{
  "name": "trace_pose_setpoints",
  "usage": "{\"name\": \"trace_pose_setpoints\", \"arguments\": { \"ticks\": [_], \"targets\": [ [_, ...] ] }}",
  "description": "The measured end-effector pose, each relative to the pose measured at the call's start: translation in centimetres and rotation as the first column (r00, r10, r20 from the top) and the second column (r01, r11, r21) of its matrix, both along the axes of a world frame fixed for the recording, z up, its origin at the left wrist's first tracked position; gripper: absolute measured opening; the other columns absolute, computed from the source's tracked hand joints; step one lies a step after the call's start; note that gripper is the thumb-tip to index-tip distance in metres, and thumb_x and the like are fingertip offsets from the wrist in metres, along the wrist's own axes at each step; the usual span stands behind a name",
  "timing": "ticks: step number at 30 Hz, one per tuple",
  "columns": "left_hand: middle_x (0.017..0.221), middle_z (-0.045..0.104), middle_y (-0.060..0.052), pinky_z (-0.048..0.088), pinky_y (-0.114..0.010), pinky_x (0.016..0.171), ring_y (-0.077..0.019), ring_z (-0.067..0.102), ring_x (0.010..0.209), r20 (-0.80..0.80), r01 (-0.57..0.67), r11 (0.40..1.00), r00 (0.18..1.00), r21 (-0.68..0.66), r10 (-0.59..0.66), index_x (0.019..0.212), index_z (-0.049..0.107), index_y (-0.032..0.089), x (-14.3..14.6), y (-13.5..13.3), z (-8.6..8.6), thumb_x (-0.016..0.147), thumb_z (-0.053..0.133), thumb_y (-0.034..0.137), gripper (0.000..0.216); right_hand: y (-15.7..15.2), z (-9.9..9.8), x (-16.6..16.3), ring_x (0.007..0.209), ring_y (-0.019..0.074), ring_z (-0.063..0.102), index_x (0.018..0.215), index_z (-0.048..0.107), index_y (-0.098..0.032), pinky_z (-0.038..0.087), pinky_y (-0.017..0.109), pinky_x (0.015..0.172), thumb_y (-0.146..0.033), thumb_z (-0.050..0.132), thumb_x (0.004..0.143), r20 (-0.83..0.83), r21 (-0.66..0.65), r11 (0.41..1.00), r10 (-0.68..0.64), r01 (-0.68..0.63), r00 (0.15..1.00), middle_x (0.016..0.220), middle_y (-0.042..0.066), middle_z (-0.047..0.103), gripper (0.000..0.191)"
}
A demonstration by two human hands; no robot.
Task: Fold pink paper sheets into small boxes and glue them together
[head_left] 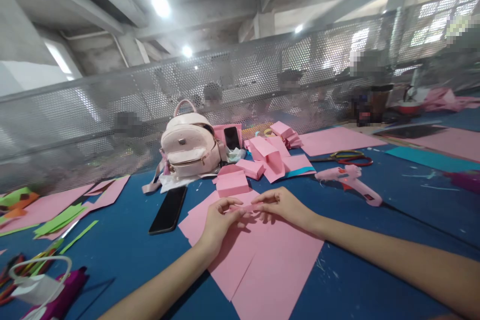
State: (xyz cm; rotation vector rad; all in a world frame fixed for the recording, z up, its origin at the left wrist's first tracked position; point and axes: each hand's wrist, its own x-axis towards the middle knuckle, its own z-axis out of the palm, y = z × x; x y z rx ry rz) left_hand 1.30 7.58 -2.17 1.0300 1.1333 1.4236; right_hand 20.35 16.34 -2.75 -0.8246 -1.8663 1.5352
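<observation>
Paper strip (245, 207) sits pinched between both grips above the pink sheets (258, 260): left hand (217, 220) nips its left end, right hand (281, 205) its right. Keeping fingertips close and the strip taut should crease it cleanly. Glue gun (350, 180) lies right of the grip, on the counter (375, 260).

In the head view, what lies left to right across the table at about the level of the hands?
Green strips → black phone → left hand → right hand → pink glue gun.
</observation>
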Motion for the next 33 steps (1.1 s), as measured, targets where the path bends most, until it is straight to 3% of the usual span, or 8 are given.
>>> {"name": "trace_pose_setpoints", "arguments": {
  "ticks": [6, 13, 22, 29, 33],
  "targets": [
    [0.074, 0.072, -0.006, 0.064, -0.036, 0.056, -0.0281, 0.075, 0.066, 0.0, -0.002, 1.0, 1.0, -0.019, 0.002, 0.089, 0.063, 0.012, 0.0, 0.0, 0.0, 0.063, 0.088, 0.032, 0.041, 0.0, -0.1, 0.0, 0.056, 0.0165, 0.067, 0.101, 0.075, -0.009, 0.051, 0.023, 0.05, -0.048, 0.081, 0.071, -0.001, -0.025, 1.0, -0.016, 0.016, 1.0, 0.065, 0.007, 0.073, 0.05],
    [0.075, 0.071, -0.004, 0.065, -0.036, 0.058, -0.0229, 0.073, 0.063, -0.01, 0.003, 1.0, 1.0, -0.001, -0.003, 0.087, 0.064, 0.012, 0.2, -0.1, 0.1, 0.064, 0.088, 0.035, 0.04, -0.3, 0.3, 0.0, 0.055, 0.0152, 0.066, 0.095, 0.076, -0.009, 0.049, 0.023, 0.05, -0.048, 0.081, 0.07, -0.012, -0.023, 1.0, -0.016, 0.016, 1.0, 0.064, 0.006, 0.072, 0.047],
    [0.07, 0.072, -0.005, 0.063, -0.035, 0.058, -0.0244, 0.074, 0.066, -0.061, 0.034, 0.999, 0.998, 0.016, -0.033, 0.085, 0.06, 0.015, 0.2, -0.1, -0.1, 0.069, 0.083, 0.037, 0.036, -0.4, 0.3, 0.0, 0.057, 0.0156, 0.067, 0.092, 0.075, -0.01, 0.053, 0.024, 0.052, -0.046, 0.078, 0.072, -0.009, -0.02, 1.0, 0.008, -0.008, 1.0, 0.067, 0.007, 0.073, 0.041],
    [0.059, 0.07, 0.001, 0.055, -0.025, 0.051, -0.0159, 0.067, 0.049, -0.1, 0.034, 0.998, 0.995, 0.048, -0.029, 0.089, 0.053, 0.019, 0.5, 0.1, -0.1, 0.071, 0.077, 0.031, 0.032, -0.7, 0.5, 0.1, 0.052, 0.0172, 0.068, 0.073, 0.066, -0.013, 0.046, 0.021, 0.041, -0.05, 0.075, 0.073, 0.026, -0.021, 1.0, 0.021, -0.02, 0.999, 0.065, 0.007, 0.073, 0.038],
    [0.055, 0.067, 0.003, 0.052, -0.022, 0.049, -0.0127, 0.062, 0.044, -0.122, 0.032, 0.997, 0.992, 0.068, -0.023, 0.09, 0.052, 0.019, 0.4, 0.2, -0.1, 0.07, 0.074, 0.027, 0.031, -0.9, 1.0, 0.2, 0.054, 0.017, 0.068, 0.072, 0.065, -0.013, 0.046, 0.021, 0.042, -0.05, 0.073, 0.075, 0.042, 0.002, 0.999, 0.037, -0.037, 0.998, 0.066, 0.007, 0.073, 0.037]
  ]
}}
